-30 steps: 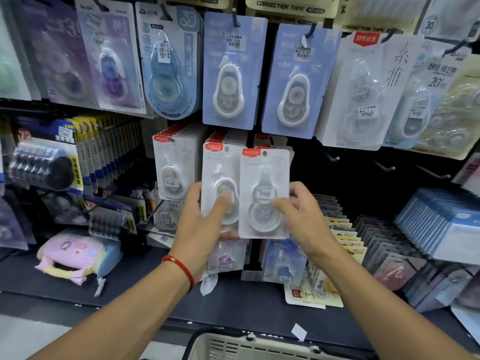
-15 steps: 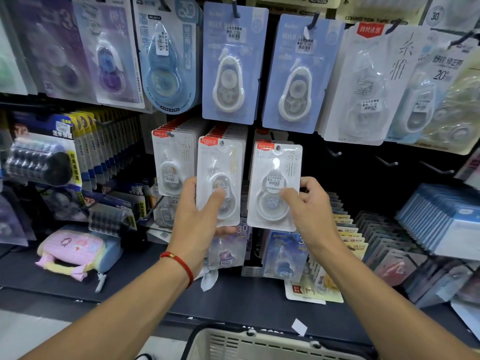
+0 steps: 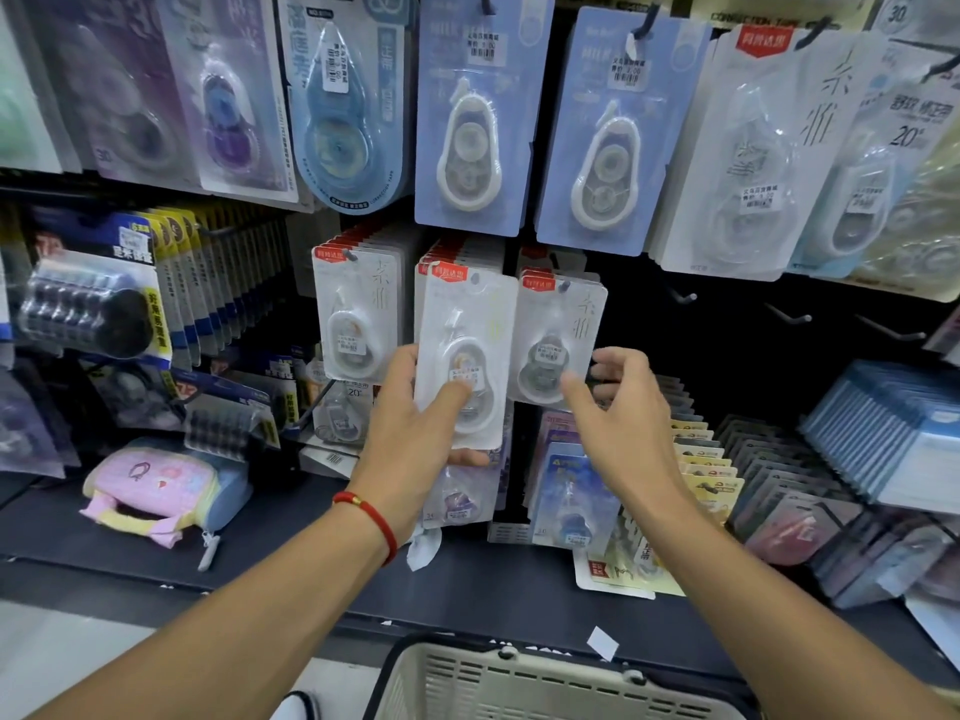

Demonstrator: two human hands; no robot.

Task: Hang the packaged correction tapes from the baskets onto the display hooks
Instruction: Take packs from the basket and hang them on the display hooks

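Observation:
My left hand [image 3: 415,428] grips a white carded correction tape [image 3: 462,350] with a red top label, thumb across its blister, held upright in front of the middle hook's stack. Just to its right another white correction tape pack [image 3: 558,335] hangs on a display hook [image 3: 565,286]. My right hand [image 3: 621,413] is just below and right of that pack, fingers loosely spread, holding nothing. A third stack of the same packs [image 3: 358,314] hangs on the hook to the left. The beige basket [image 3: 519,678] sits at the bottom edge.
Larger blue and white tape packs [image 3: 478,111] hang on the row above. Bare hooks [image 3: 789,317] stick out of the dark panel to the right. The shelf below holds card packs [image 3: 696,449], a pink pencil case [image 3: 156,485] and blue boxes [image 3: 893,433].
My right hand lifted its pack onto the right hook and let go; it now hangs free. My left hand kept hold of its pack and stayed by the middle hook.

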